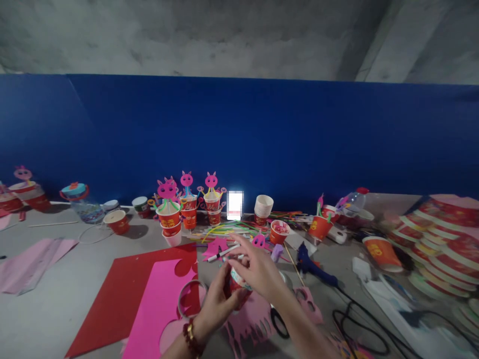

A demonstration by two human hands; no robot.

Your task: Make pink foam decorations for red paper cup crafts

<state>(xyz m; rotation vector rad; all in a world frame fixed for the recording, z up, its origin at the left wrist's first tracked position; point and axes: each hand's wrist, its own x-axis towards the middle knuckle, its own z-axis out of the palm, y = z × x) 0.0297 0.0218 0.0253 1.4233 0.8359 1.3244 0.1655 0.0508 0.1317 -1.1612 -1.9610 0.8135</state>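
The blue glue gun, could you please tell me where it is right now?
In the head view, the blue glue gun lies on the table to the right of the right hand, just right of a thin stick.

Light is dim, a pixelated white rectangle (235,205) glares, and right-edge cups (454,244) blur.

Well left of the held cup (235,280), there is room low over the red sheet (115,300). Ahead, the figure cups (189,219) bar the way; rightward, the glue gun (317,271) and cup stacks (445,244) do.
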